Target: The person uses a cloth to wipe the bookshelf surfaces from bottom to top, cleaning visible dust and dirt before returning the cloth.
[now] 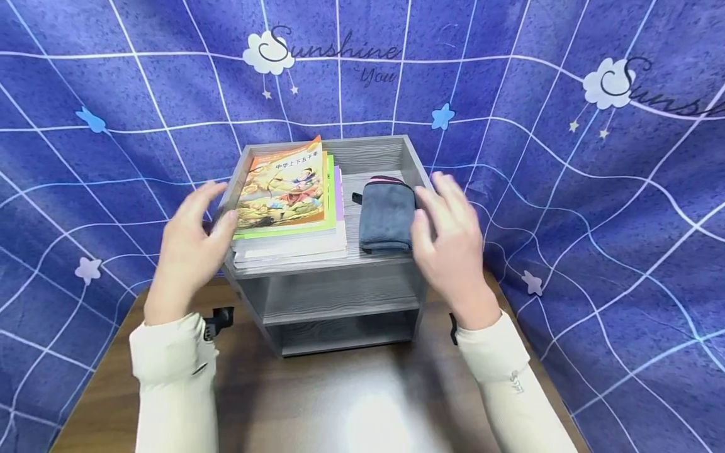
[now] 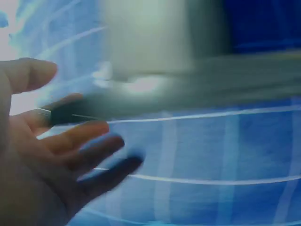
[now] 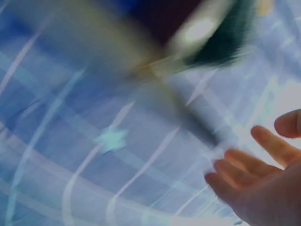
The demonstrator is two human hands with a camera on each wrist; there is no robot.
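A small grey wood-grain shelf unit (image 1: 340, 311) stands on the table, with a stack of books (image 1: 283, 189) on the left of its top tray. On the right of that tray lies a dark grey-blue fabric pouch (image 1: 387, 217), a bit of pink showing at its top. My left hand (image 1: 192, 245) is at the tray's left side, thumb close to the books. Beside the pouch, at the right side, is my right hand (image 1: 450, 245). Fingers are spread and hold nothing on the left hand (image 2: 42, 155) in its wrist view. Likewise the right hand (image 3: 263, 183) shows loose, extended fingers around nothing.
The brown wooden table (image 1: 317, 402) extends in front of the shelf unit. A blue curtain (image 1: 510, 75) with white lines, clouds and stars hangs behind and along both sides. Both wrist views are blurred.
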